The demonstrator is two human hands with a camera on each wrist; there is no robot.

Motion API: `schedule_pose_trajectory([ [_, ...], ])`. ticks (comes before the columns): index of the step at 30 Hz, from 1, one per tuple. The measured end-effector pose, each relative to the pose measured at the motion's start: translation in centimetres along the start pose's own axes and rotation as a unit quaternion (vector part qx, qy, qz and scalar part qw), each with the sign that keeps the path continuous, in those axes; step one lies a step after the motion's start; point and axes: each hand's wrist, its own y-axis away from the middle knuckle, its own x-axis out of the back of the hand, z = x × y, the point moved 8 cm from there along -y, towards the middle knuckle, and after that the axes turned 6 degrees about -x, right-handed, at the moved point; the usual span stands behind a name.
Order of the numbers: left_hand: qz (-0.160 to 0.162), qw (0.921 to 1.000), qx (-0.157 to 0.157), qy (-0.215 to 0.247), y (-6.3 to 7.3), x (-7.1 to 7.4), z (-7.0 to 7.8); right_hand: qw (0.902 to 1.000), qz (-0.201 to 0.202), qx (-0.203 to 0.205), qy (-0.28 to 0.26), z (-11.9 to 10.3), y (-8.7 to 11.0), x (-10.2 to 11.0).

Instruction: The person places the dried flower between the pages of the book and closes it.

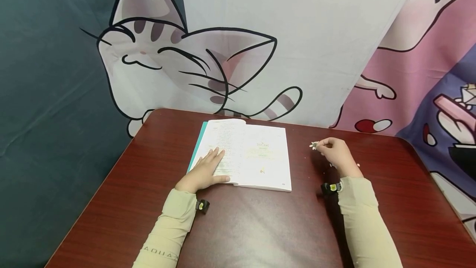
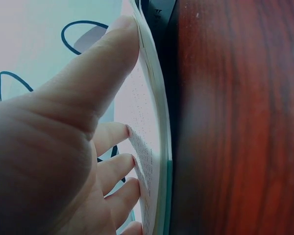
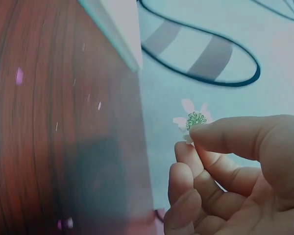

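White pages (image 1: 265, 158) bear the left of two hands (image 1: 203, 173), fingers outstretched; the right (image 1: 337, 155) pinches a flower (image 3: 195, 119).

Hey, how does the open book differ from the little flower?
The book is far larger than the flower. The book lies on the table, while the flower is pinched above it by the right hand. The book has printed pages; the flower has pale petals around a green centre. Both are touched by a hand: the left hand rests on the book.
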Motion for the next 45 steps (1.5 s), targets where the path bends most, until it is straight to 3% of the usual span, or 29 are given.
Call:
schedule_pose_trajectory([
  [7,0.0,1.0,0.002,0.001,-0.1,0.0,-0.1,0.999,0.004,0.041,-0.016,-2.8,1.4,-1.2],
  [24,0.005,1.0,0.0,-0.005,-0.1,-0.2,-0.3,0.9958,0.004,0.07,-0.06,-7.9,2.3,-6.4],
  [34,0.002,1.0,0.003,-0.001,-0.2,-0.3,-0.3,0.9923,-0.035,0.076,-0.092,-10.0,2.0,-9.9],
  [45,0.003,1.0,0.001,0.001,-0.1,-0.1,-0.1,0.9892,-0.093,0.076,-0.084,-11.0,1.3,-14.0],
])
